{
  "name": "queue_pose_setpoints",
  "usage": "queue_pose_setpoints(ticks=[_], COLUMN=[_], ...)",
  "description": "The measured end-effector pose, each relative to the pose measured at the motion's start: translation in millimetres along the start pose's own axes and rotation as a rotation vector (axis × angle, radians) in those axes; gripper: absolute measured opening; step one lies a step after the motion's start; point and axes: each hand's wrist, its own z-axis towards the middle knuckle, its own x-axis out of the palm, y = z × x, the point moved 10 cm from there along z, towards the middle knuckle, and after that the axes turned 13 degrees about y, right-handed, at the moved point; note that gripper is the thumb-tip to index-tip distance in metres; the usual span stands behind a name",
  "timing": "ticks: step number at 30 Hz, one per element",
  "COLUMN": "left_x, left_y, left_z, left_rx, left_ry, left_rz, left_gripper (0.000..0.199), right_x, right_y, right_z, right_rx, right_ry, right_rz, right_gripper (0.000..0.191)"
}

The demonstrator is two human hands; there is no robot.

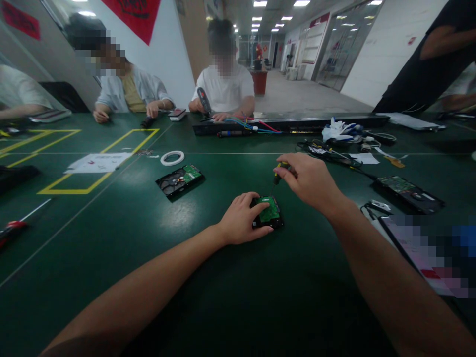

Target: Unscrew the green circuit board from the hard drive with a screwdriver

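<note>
clamped on driver [276,178] with right hand [312,181], aiming its tip at far edge of drive [272,212]; can't tell if seated. steadying drive on table [223,178] with left hand [243,218], thumb and fingers spread apart across it. likely on screw work; next calls for upright driver, still drive. farther out: second drive [180,182] to left, third drive [409,193] to right.

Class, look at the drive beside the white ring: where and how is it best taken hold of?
Probably by its two long edges, with the left hand coming from above on the near side. The drive lies flat, its green board facing up, so gripping the sides should keep fingers off the board.
</note>
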Motion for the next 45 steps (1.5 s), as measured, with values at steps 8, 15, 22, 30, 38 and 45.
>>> queue_pose_setpoints(ticks=[8, 15, 22, 30, 38, 45], left_x=[0.7, 0.7, 3.3, 3.4, 1.6, 1.5], left_y=[0.1, 1.0, 2.5, 2.8, 2.3, 1.9], left_z=[0.1, -0.1, 0.1, 0.2, 0.8, 1.1], left_rx=[0.003, 0.003, 0.008, 0.005, 0.001, 0.015], left_ry=[0.005, -0.004, 0.006, 0.004, 0.026, 0.030], left_rz=[-0.002, -0.022, -0.001, -0.012, -0.020, -0.013], left_gripper=[0.072, 0.071, 0.073, 0.073, 0.073, 0.073], right_x=[0.1, 12.1, 6.2, 3.0, 7.8, 10.6], right_y=[1.8, 6.8, -6.3, -1.9, 1.1, -2.6], right_z=[-1.3, -1.2, -1.5, 0.1, -0.9, -1.3], right_rx=[-0.039, -0.046, -0.001, -0.020, -0.034, 0.030], right_ry=[0.009, 0.156, 0.084, 0.040, 0.100, 0.144], right_rz=[0.095, 0.254, 0.173, 0.061, 0.165, 0.235], right_gripper=[0.029, 0.037, 0.035, 0.036, 0.035, 0.032])
